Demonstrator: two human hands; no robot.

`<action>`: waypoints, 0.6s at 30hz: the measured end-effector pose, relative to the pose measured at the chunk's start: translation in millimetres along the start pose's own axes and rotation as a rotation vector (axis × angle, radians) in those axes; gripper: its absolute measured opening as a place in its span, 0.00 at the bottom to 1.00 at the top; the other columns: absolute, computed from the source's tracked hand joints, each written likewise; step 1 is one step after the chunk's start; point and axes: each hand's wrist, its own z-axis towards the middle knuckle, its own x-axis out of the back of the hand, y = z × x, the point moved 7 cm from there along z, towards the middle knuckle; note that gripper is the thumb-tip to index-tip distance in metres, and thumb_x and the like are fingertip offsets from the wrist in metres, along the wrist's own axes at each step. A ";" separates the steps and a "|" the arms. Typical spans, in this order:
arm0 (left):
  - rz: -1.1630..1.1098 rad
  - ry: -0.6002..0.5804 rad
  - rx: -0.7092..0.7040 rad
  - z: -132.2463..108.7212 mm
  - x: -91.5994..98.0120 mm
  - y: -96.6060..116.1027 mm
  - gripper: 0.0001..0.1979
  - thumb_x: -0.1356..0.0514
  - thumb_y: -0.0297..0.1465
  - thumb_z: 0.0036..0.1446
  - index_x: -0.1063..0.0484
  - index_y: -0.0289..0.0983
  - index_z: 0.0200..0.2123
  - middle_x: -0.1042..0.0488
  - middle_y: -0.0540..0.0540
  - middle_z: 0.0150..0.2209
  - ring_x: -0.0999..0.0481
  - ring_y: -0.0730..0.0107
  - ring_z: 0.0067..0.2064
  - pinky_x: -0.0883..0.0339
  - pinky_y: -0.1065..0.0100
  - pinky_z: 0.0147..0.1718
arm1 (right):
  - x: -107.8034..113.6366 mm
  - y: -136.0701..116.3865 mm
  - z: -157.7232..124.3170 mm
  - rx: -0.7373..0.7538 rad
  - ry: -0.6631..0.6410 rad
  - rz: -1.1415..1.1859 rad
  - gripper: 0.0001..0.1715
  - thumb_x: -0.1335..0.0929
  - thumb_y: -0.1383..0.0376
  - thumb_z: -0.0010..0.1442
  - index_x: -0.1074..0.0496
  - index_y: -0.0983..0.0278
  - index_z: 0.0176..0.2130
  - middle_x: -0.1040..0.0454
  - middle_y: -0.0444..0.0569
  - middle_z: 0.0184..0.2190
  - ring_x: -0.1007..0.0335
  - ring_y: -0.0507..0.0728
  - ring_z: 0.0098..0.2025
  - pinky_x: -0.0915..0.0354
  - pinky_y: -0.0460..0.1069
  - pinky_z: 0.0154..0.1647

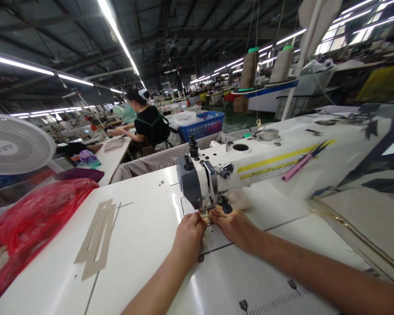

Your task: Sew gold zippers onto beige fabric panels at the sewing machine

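Note:
My left hand (190, 232) is closed just in front of the needle of a white sewing machine (276, 166), its fingers bent and pressed down on the bed. From the other side my right hand (234, 225) comes in, fingertips pinched close to the presser foot (206, 211). A beige fabric piece (241, 199) lies behind my right fingers, under the machine arm, and seems to run into that hand. What my left fingers pinch is hidden by the hand itself.
Beige cut strips (98, 238) lie on the table at left, near a red plastic bag (42, 223) and a white fan (16, 144). Pink-handled tweezers (302, 164) rest against the machine arm. Beige panels with a gold zipper (344, 223) lie right. A co-worker (151, 124) sits ahead.

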 end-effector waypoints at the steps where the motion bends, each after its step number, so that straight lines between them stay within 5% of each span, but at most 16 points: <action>1: 0.003 0.007 0.000 -0.4 -0.3 -0.5 0.09 0.47 0.24 0.58 0.27 0.35 0.30 0.29 0.45 0.30 0.30 0.68 0.32 0.31 0.67 0.33 | -1.2 0.4 0.3 -0.009 0.000 0.002 0.15 0.42 0.71 0.63 0.28 0.64 0.36 0.25 0.51 0.33 0.29 0.56 0.42 0.32 0.50 0.42; 6: 0.019 0.047 0.000 0.7 -0.4 -5.1 0.08 0.45 0.23 0.56 0.27 0.35 0.29 0.28 0.45 0.29 0.29 0.68 0.31 0.30 0.67 0.31 | 2.3 4.0 3.6 -0.031 -0.034 -0.001 0.12 0.41 0.70 0.62 0.29 0.63 0.37 0.26 0.49 0.34 0.30 0.55 0.41 0.34 0.49 0.42; 11: 0.015 0.082 0.019 -1.9 19.3 7.8 0.06 0.43 0.23 0.55 0.27 0.36 0.30 0.26 0.45 0.33 0.27 0.66 0.34 0.29 0.64 0.34 | 29.8 15.5 -11.9 -0.258 -0.018 -0.352 0.08 0.36 0.68 0.57 0.29 0.69 0.36 0.29 0.60 0.37 0.34 0.66 0.43 0.37 0.61 0.44; 12: -0.002 0.072 0.014 -4.9 23.7 15.5 0.04 0.42 0.26 0.54 0.28 0.36 0.33 0.26 0.44 0.35 0.27 0.64 0.36 0.29 0.61 0.37 | 31.9 11.5 -19.9 -0.291 -0.040 -0.393 0.08 0.38 0.71 0.56 0.29 0.69 0.33 0.29 0.60 0.34 0.34 0.66 0.40 0.37 0.62 0.42; 14: -0.071 0.027 -0.061 -12.7 28.7 36.6 0.17 0.39 0.36 0.52 0.31 0.36 0.44 0.27 0.40 0.43 0.28 0.57 0.44 0.33 0.52 0.45 | 29.2 -8.9 -38.7 -0.268 -0.101 -0.342 0.10 0.39 0.74 0.54 0.29 0.67 0.30 0.29 0.57 0.31 0.33 0.64 0.37 0.35 0.60 0.40; 16: -0.136 -0.006 -0.214 -21.2 30.4 59.7 0.26 0.40 0.41 0.53 0.37 0.34 0.52 0.28 0.37 0.48 0.31 0.55 0.51 0.39 0.49 0.52 | 27.2 -37.3 -58.9 -0.208 -0.095 -0.119 0.12 0.38 0.72 0.53 0.29 0.65 0.37 0.28 0.54 0.36 0.32 0.60 0.37 0.34 0.54 0.40; 18: -0.184 -0.058 -0.300 -26.6 27.4 71.1 0.19 0.46 0.35 0.59 0.36 0.35 0.52 0.28 0.39 0.49 0.30 0.60 0.52 0.40 0.55 0.55 | 28.7 -59.8 -77.6 -0.193 -0.089 0.096 0.12 0.37 0.70 0.53 0.29 0.62 0.39 0.28 0.52 0.37 0.31 0.58 0.39 0.34 0.50 0.39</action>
